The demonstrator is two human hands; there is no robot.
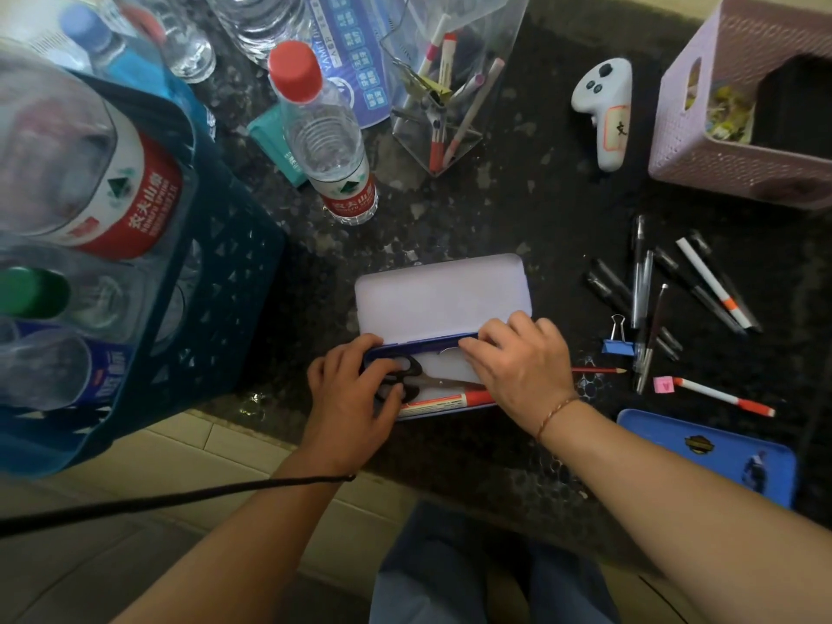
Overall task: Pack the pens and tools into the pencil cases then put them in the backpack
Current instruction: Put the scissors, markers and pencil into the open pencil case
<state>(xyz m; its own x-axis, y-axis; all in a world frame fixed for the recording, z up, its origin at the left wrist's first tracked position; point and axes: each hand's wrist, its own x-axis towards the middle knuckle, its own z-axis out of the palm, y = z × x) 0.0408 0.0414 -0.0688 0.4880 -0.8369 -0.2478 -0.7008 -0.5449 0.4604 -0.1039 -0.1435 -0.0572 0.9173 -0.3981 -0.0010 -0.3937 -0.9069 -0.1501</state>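
An open blue pencil case (441, 299) with a pale inner lid lies near the front edge of the dark countertop. Inside it are black-handled scissors (405, 380) and a red marker (450, 400). My left hand (355, 394) rests on the scissor handles at the case's left end. My right hand (522, 367) lies over the case's right part, fingers on the hinge edge. To the right lie several loose pens (675, 290), a red pencil (599, 370), a blue binder clip (619, 344), a pink eraser (663, 384) and a white-and-red marker (725, 396). A second blue case (711, 452) is shut.
A blue crate (216, 281) of water bottles stands on the left. A single bottle (324, 137) and a clear pen holder (445, 96) stand behind the case. A white controller (605, 110) and a pink basket (743, 128) are at the back right.
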